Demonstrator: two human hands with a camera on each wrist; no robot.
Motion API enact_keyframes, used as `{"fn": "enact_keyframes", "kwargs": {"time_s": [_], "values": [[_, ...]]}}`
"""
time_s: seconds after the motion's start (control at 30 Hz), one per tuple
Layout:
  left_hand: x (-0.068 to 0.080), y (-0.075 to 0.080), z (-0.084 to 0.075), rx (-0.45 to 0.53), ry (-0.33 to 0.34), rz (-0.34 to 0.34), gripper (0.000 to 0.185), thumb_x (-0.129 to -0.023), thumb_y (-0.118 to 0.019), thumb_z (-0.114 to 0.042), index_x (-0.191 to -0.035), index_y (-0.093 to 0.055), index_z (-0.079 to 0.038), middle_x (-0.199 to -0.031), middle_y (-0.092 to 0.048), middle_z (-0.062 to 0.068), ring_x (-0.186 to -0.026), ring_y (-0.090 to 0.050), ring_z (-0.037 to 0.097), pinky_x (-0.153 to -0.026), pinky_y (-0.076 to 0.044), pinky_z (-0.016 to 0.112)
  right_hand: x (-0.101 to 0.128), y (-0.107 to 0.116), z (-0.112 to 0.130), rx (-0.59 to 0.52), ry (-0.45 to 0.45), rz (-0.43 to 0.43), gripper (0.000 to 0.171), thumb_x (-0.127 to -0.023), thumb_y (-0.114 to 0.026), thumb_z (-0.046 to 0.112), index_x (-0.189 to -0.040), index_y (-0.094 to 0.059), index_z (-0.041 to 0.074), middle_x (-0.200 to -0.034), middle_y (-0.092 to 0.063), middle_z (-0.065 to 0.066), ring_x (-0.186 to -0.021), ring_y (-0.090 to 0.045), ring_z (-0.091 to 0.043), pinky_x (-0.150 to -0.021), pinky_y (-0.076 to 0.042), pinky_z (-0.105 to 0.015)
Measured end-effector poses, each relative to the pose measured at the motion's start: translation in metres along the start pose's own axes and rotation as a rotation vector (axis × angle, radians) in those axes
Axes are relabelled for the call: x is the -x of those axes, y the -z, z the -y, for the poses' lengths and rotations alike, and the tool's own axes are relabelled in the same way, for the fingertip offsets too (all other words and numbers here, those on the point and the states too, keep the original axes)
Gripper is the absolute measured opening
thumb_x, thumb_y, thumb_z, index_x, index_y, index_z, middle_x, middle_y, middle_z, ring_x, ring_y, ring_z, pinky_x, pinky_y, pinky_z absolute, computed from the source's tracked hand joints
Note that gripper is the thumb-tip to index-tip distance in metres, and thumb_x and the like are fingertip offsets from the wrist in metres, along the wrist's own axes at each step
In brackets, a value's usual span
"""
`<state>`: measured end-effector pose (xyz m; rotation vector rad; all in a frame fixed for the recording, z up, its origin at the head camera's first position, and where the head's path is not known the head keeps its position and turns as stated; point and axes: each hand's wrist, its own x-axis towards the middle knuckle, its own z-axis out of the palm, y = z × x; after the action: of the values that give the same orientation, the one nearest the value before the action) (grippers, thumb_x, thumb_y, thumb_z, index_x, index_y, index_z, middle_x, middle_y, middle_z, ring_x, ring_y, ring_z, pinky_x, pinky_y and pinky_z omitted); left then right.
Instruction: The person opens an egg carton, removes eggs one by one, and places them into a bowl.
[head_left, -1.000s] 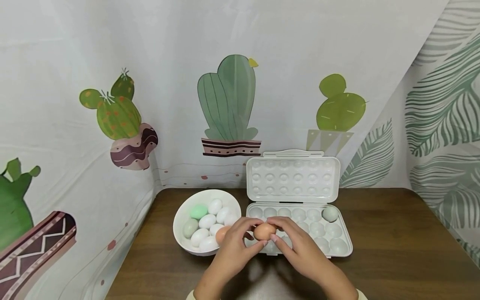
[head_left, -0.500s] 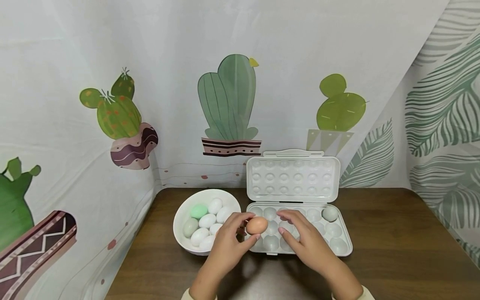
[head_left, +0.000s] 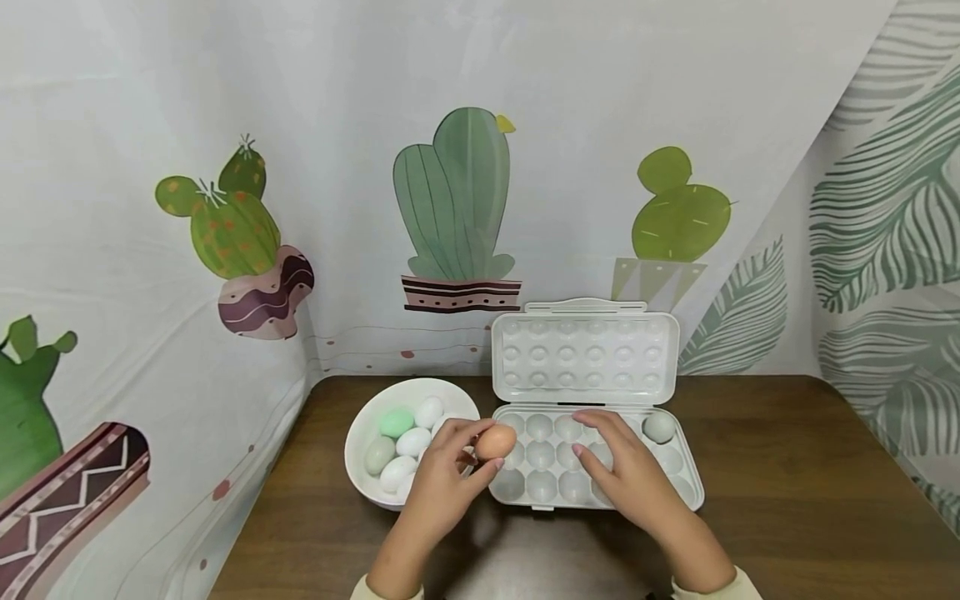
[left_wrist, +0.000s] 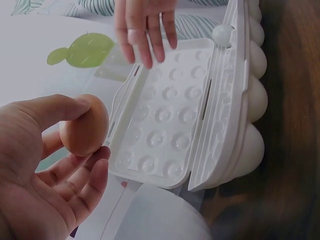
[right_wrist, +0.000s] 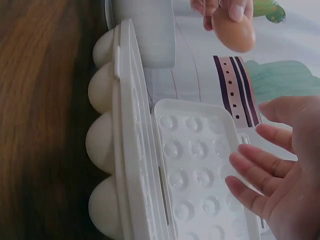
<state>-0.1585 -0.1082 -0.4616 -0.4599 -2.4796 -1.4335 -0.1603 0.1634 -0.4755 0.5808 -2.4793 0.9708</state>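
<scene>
My left hand [head_left: 447, 475] pinches a brown egg [head_left: 496, 442] between thumb and fingers, above the gap between the bowl and the egg box. In the left wrist view the same egg [left_wrist: 86, 125] is held in the air, touching nothing but the hand. My right hand [head_left: 628, 468] hovers over the egg box [head_left: 542, 486] with its fingers parted and nothing in them. The white box lies with its lid [head_left: 585, 358] raised at the back. A pale grey-green egg [head_left: 659, 427] sits in its back right cup. Some right-hand cups are hidden by my right hand.
To the left of the box stands a white bowl [head_left: 358, 467] with several white eggs, a mint-green egg [head_left: 397, 422] and a pale green egg [head_left: 380, 454]. All rest on a dark wooden table [head_left: 780, 483]. A cactus-printed cloth [head_left: 570, 167] hangs behind.
The right hand has let go of the brown egg and drawn away to the right. My left hand has carried the egg left and slightly farther back, towards the bowl.
</scene>
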Motion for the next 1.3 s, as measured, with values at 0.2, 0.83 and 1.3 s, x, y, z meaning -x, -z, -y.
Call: {"fn": "enact_keyframes", "kwargs": {"time_s": [0.2, 0.83, 1.3], "values": [[-0.001, 0.007, 0.004, 0.065, 0.057, -0.013, 0.048, -0.083, -0.082, -0.012, -0.127, -0.068, -0.024, -0.121, -0.061, -0.004, -0.085, -0.065, 0.012, -0.078, -0.059, 0.027, -0.002, 0.004, -0.008, 0.036, -0.041, -0.006, 0.043, -0.093, -0.071, 0.016, -0.134, -0.059, 0.012, -0.135, -0.059, -0.002, -0.126, -0.058, -0.022, -0.105, -0.041, -0.030], [-0.006, 0.023, 0.018, 0.013, 0.061, -0.093, 0.046, -0.082, -0.082, -0.009, -0.125, -0.069, -0.018, -0.123, -0.062, -0.001, -0.094, -0.065, 0.013, -0.077, -0.057, 0.025, 0.000, 0.011, -0.029, 0.125, -0.064, -0.082, 0.043, -0.088, -0.073, 0.009, -0.129, -0.061, 0.004, -0.131, -0.060, -0.014, -0.122, -0.059, -0.034, -0.102, -0.042, -0.042], [-0.009, 0.037, 0.027, -0.049, 0.140, -0.112, 0.044, -0.084, -0.078, -0.014, -0.126, -0.066, -0.018, -0.118, -0.066, -0.003, -0.098, -0.060, 0.011, -0.073, -0.054, 0.023, 0.001, 0.021, -0.057, 0.108, -0.206, -0.073, 0.045, -0.089, -0.071, 0.009, -0.131, -0.059, -0.002, -0.135, -0.051, -0.028, -0.126, -0.050, -0.049, -0.101, -0.043, -0.062]]}}
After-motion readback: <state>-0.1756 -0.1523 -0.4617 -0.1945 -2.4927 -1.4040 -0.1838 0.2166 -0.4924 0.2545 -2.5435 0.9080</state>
